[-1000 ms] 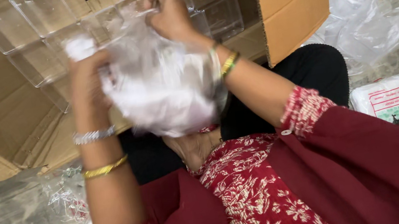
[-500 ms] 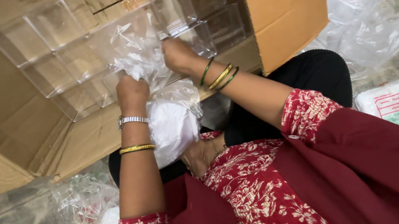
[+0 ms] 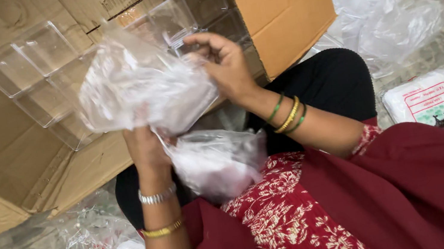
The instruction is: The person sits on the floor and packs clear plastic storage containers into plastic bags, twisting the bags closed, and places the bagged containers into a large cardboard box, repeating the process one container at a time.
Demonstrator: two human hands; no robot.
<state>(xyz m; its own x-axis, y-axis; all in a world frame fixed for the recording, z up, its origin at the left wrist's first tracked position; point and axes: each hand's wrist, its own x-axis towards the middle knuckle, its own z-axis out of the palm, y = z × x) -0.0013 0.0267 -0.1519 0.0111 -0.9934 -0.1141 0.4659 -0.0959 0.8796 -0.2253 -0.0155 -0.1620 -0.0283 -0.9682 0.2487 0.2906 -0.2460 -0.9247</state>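
Observation:
My left hand (image 3: 144, 147) grips a crumpled clear plastic bag (image 3: 143, 90) from below, its fingers hidden behind the film. My right hand (image 3: 225, 63) holds the same bag at its right end, fingers curled over the top edge. A second bunch of clear plastic (image 3: 216, 162) hangs below the bag against my lap. Both hands are raised in front of an open cardboard box (image 3: 280, 5) lying on its side. Clear plastic compartment trays (image 3: 30, 73) are stacked inside the box, right behind the bag.
A heap of loose clear plastic bags (image 3: 396, 8) lies on the floor at the right. A white printed packet (image 3: 437, 105) rests beside my right knee. More crumpled plastic (image 3: 89, 233) lies on the grey floor at the lower left.
The bag has been pulled open and spread wide to the left. My right hand has risen to its right end; my left hand has slid lower beneath it.

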